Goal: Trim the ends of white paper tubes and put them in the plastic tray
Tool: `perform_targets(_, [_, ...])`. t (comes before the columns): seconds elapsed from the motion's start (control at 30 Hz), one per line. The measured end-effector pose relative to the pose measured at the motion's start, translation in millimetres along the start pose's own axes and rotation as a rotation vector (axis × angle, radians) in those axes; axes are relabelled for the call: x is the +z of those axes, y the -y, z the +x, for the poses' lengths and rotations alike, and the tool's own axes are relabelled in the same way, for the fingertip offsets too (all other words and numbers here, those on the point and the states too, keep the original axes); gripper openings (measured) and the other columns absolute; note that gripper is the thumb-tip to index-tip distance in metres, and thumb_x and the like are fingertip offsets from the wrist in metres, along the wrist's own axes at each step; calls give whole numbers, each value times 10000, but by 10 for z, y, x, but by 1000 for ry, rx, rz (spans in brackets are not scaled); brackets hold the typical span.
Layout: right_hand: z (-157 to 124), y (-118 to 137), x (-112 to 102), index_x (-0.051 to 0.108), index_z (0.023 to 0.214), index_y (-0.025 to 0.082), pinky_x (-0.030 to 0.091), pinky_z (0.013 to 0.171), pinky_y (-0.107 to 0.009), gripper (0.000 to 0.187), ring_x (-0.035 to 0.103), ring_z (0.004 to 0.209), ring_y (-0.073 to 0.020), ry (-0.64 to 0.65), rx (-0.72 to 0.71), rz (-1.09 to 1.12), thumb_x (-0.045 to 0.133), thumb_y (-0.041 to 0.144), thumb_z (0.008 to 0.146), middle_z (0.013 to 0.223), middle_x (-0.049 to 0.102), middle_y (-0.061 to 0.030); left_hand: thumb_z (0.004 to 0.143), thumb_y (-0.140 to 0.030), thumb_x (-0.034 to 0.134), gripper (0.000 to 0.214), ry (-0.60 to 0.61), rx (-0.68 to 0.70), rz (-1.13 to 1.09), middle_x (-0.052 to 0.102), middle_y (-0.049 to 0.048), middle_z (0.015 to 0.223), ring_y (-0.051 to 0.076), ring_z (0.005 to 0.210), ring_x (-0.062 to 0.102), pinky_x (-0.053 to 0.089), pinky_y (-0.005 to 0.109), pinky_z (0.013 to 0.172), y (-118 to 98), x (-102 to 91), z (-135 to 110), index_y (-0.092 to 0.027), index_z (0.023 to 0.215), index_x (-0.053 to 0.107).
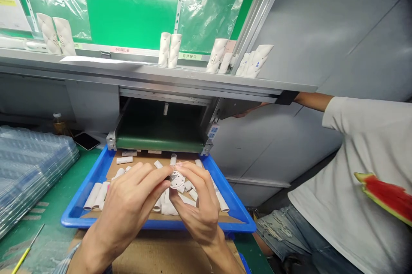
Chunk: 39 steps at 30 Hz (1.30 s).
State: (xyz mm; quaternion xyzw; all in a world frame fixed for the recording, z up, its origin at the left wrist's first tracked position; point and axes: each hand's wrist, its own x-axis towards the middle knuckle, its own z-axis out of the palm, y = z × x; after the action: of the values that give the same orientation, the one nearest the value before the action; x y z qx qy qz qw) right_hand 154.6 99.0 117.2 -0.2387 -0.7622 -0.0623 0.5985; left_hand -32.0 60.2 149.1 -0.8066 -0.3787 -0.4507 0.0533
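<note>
A small white round plastic part [177, 180] with several holes in its face is pinched between the fingertips of my two hands, above a blue tray [72, 214]. My left hand [130, 194] has its thumb and index finger closed at the part's left edge. From the other side, the thumb and fingers of my right hand [199, 199] close around its right edge and top. Beneath and behind my hands, several white tubes [93, 197] and short white pieces lie on brown cardboard in the tray. My hands hide some of them.
Behind the tray, a green conveyor belt [157, 130] carries one white tube [165, 109]. Clear plastic trays [32, 171] are stacked left, near a phone [86, 140] and a yellow-handled tool [27, 250]. A co-worker [357, 171] stands right, near a watermelon slice [386, 197]. White tubes stand on the shelf [189, 77].
</note>
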Motion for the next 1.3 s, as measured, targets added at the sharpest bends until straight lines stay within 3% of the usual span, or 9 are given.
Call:
perform_targets(0.4, [7,14,-14,628,1373,172,629,1021,-403,499,695,1173,-251,6,11,5,672,-14,911,1232,703,-106,1114,-186,525,273,-21,-6,-4,647,0,904,156,791,574,464,273,728,1,-19,10,-256,1355,633])
perform_targets(0.6, [8,14,-14,635,1368,205,653,980,-447,482,722,1143,-275,0,24,-2,671,15,927,1212,722,-107,1114,-211,538,286,32,-13,11,673,13,963,161,833,599,491,279,777,1,-44,-3,-258,1388,607])
perform_targets(0.9, [6,3,-2,625,1390,206,655,951,-446,503,712,1126,-277,-8,-10,-12,678,-7,937,1209,698,-116,1132,-225,490,280,-3,-3,198,700,33,958,174,857,651,514,285,772,-53,-56,-39,-253,1365,641])
perform_targets(1.07, [-26,-38,19,625,1407,233,660,917,-451,550,714,1088,-267,-40,-65,-81,667,-34,927,1186,688,-103,1123,-239,516,290,-64,21,335,742,68,977,220,922,707,523,326,802,-146,-48,-44,-177,1382,631])
perform_targets(1.3, [-2,66,-50,629,1350,210,687,862,-457,388,742,1019,-280,-24,-27,-11,708,106,985,1116,713,-108,1127,-295,487,317,-99,-63,58,774,67,1198,189,1007,750,596,255,811,-94,-151,-116,-263,1424,592])
